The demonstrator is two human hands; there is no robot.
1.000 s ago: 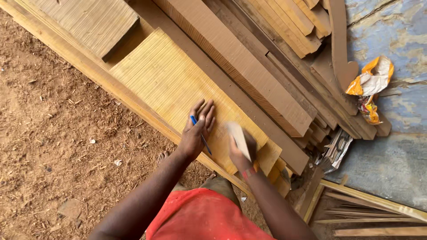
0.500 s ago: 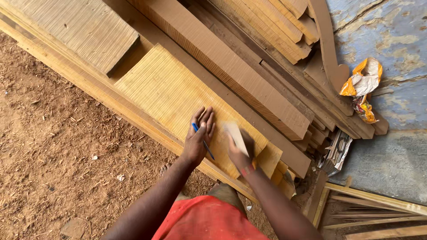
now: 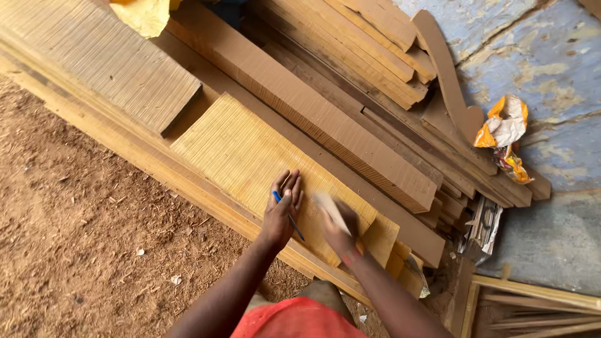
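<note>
At lower centre, the left hand (image 3: 283, 211) presses flat, fingers spread, with a blue pen (image 3: 288, 215) on a yellow ridged wooden board (image 3: 244, 153), while the right hand (image 3: 340, 230) grips a pale blurred block (image 3: 330, 209).

My left hand (image 3: 282, 213) lies flat on the board (image 3: 250, 156), with a pen (image 3: 288, 216) under it. My right hand (image 3: 338, 231) rests on the board's near end, right of my left hand. Stacked planks (image 3: 350, 81) lie behind the board; sawdust ground (image 3: 87, 225) lies to its left.
</note>
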